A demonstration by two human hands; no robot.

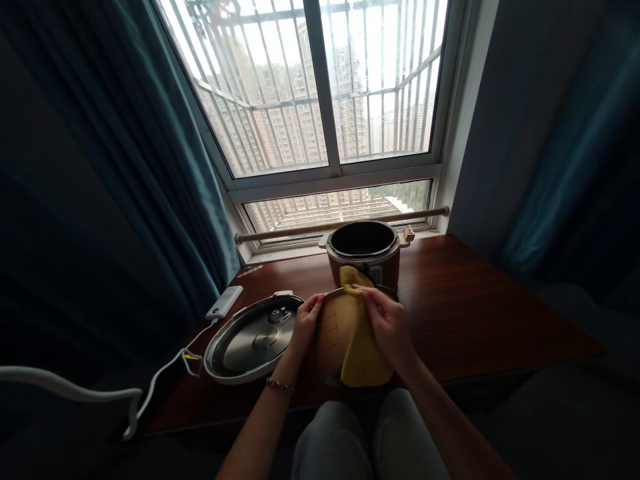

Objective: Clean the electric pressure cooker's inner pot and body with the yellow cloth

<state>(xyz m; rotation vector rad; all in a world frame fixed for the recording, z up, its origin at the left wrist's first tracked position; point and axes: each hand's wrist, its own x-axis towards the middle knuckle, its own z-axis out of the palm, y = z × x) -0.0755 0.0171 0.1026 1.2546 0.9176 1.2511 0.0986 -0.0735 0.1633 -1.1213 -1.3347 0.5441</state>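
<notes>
My left hand (pixel 309 313) is closed on the left rim of a tan, round inner pot (pixel 333 330) with faint markings on its side. The pot is tilted, its side facing me, near the table's front edge. My right hand (pixel 384 313) pinches a yellow cloth (pixel 364 357) at the pot's upper rim, and the cloth drapes down over the pot's right part. Directly behind stands the brown electric cooker (pixel 336 265), open on top with a dark inside. To the left, the cooker's lid (pixel 260 339) lies with its metal inner face up.
The reddish-brown table (pixel 480 313) stands against a barred window (pixel 330 100). A white power bank (pixel 225 303) with a white cable (pixel 167 375) lies at the table's left edge. Blue curtains (pixel 125 133) hang at the left. My knees (pixel 333 440) are below the front edge.
</notes>
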